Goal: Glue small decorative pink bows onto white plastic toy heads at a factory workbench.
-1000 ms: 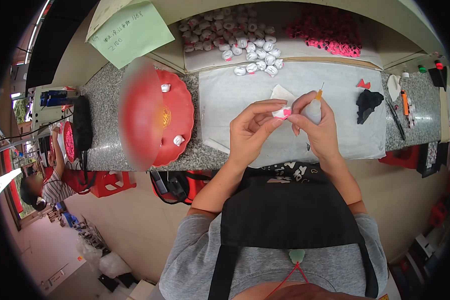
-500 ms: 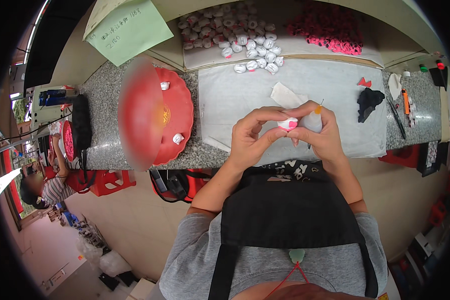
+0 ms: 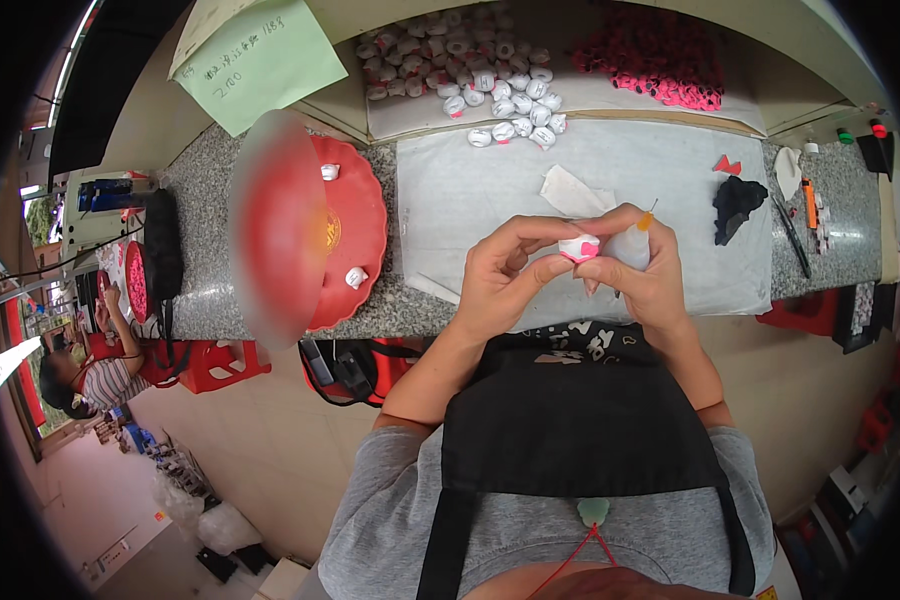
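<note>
Above the near part of the white sheet (image 3: 470, 180), my left hand (image 3: 498, 280) is closed on a small round white piece (image 3: 574, 247) with pink on it. My right hand (image 3: 662, 290) grips a translucent squeeze bottle (image 3: 630, 247), whose orange tip ends in a thin needle pointing away from me. The thumb and forefinger of that hand also touch the pink side of the white piece. Just beyond my fingers lies a folded white cloth or tissue (image 3: 575, 192). The piece's underside is hidden by my fingers.
Many white pieces (image 3: 505, 105) and a heap of pink parts (image 3: 660, 85) fill the back shelf. On the left, a red scalloped tray (image 3: 370, 220) carries similar white pieces. At right lie a black cloth (image 3: 738, 208), a black pen (image 3: 792, 237) and an orange tool (image 3: 810, 203). Another person (image 3: 110, 375) sits far left.
The white piece has shifted slightly right and turned a little in my fingers. The bottle's needle tip has swung slightly to the right. Both hands keep their hold.
</note>
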{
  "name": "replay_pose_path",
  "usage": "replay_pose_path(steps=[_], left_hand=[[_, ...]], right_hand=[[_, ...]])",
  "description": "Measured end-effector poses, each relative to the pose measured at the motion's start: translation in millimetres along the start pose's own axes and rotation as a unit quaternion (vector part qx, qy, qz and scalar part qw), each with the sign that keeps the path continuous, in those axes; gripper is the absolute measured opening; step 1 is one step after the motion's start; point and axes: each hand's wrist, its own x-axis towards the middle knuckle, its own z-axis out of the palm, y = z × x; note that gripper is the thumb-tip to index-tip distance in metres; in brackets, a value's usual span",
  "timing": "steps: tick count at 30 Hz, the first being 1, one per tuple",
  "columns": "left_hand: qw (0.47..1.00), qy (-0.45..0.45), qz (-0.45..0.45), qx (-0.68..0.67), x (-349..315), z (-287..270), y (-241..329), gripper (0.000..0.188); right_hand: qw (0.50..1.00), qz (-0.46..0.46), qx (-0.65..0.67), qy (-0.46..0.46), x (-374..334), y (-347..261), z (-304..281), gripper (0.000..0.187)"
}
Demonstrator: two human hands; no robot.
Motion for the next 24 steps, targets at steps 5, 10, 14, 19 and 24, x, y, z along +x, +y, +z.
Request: replay_pose_path(steps=[5,10,14,19,24], left_hand=[[0.999,0.031,0.004,0.013,-3.3,4.1,-0.7,0.023],[0.997,0.050,0.037,0.044,-4.6,7.9,-3.9,0.024],[0.998,0.062,0.003,0.022,-3.6,9.1,-3.3,0.025],[0.997,0.024,0.035,-0.061,-3.3,1.1,-11.3,0.024],[0.998,0.025,0.052,-0.027,-6.4,2.3,-11.1,0.022]], right_hand=[[1.000,0.019,-0.001,0.003,0.7,-4.7,2.9,0.024],[1.000,-0.001,-0.002,0.000,0.6,-2.7,2.5,0.023],[1.000,0.021,0.004,0.009,1.7,-2.0,1.3,0.023],[0.999,0.016,0.021,-0.030,0.6,-2.0,1.4,0.022],[0.999,0.016,0.036,-0.029,-1.4,2.5,1.6,0.022]])
